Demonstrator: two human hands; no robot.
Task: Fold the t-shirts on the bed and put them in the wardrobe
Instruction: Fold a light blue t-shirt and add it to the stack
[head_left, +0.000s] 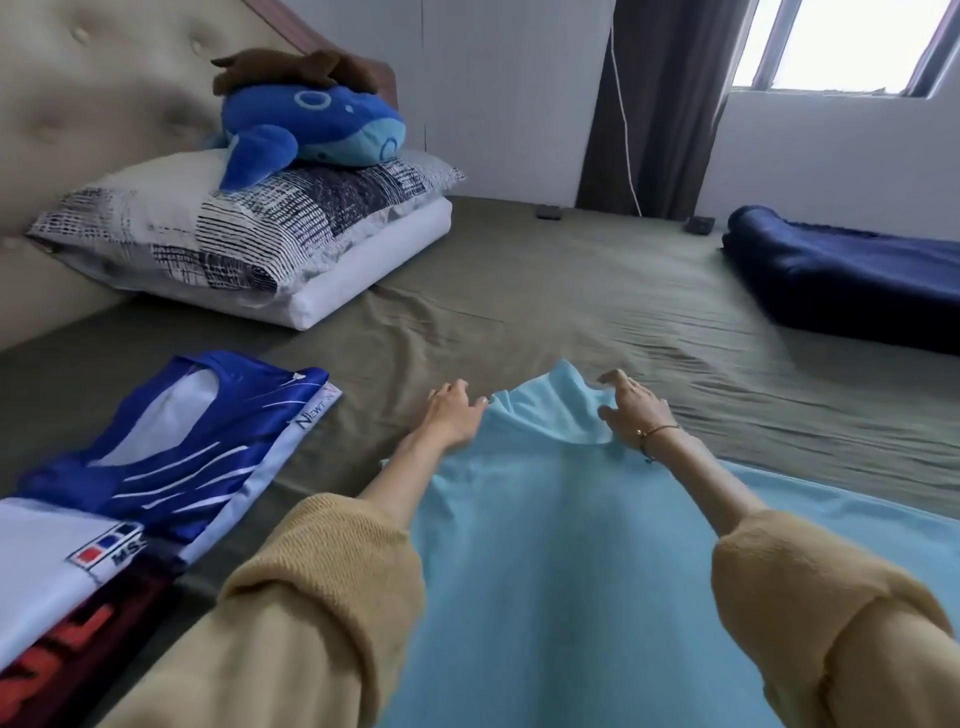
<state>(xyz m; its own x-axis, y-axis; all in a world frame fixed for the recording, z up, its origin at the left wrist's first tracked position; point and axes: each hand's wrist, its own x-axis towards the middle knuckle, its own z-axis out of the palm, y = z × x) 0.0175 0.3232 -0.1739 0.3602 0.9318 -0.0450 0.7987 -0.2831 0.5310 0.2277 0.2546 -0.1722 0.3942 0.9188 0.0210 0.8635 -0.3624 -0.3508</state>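
Olive bed sheet (519, 270), light blue t-shirt (545, 545) spread, left hand (452, 415) and right hand (631, 410) fingers pinching its far edge

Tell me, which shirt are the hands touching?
The plain light blue shirt. Both hands, left and right, are at its far edge; the royal blue jersey lies untouched.

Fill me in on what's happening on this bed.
A person is working on a light blue t-shirt spread on the bed. The left hand and right hand both pinch its far edge, which is bunched up between them. A blue and white jersey lies beside it on a small pile.
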